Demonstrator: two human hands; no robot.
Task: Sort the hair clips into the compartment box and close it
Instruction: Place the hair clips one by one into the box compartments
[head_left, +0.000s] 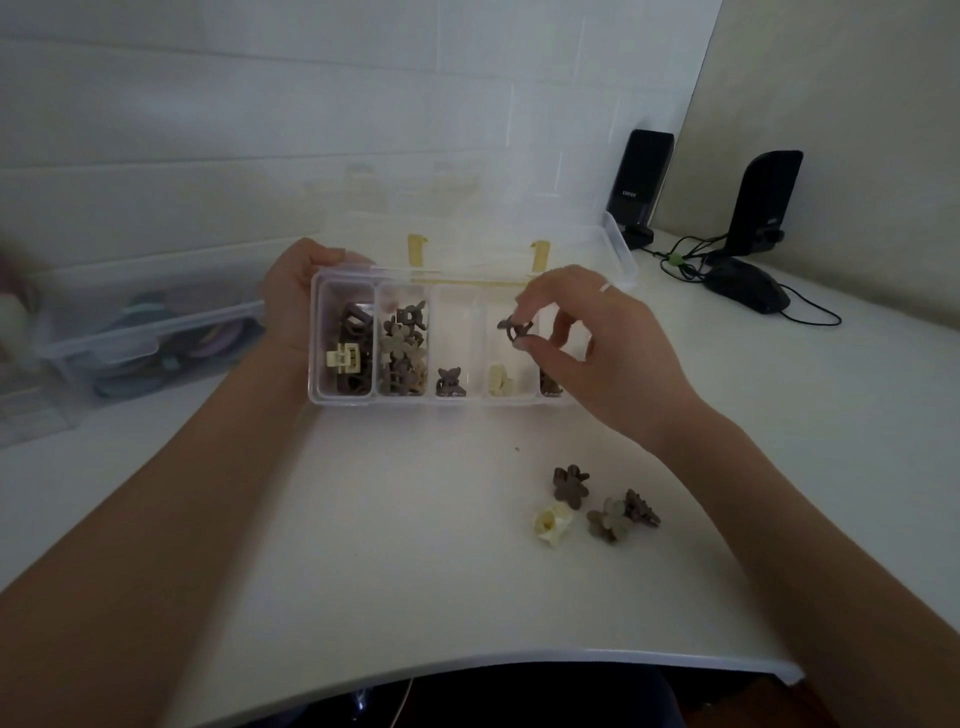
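A clear compartment box (317, 343) lies open on the white desk, its lid (618, 249) folded back. Several compartments hold brown and cream hair clips. My left hand (296, 296) grips the box's left end. My right hand (592, 353) hovers over the right compartments and pinches a small brown clip (511, 328) between thumb and fingertips. Loose on the desk in front of the box lie a brown flower clip (570, 486), a cream clip (553, 525), a grey-brown flower clip (609, 519) and a dark clip (641, 508).
A clear tub (150, 338) of coloured hair bands stands at the left. Two black speakers (639, 182) (763, 202), a mouse (748, 291) and cables sit at the back right. The desk's front edge (467, 670) curves near me.
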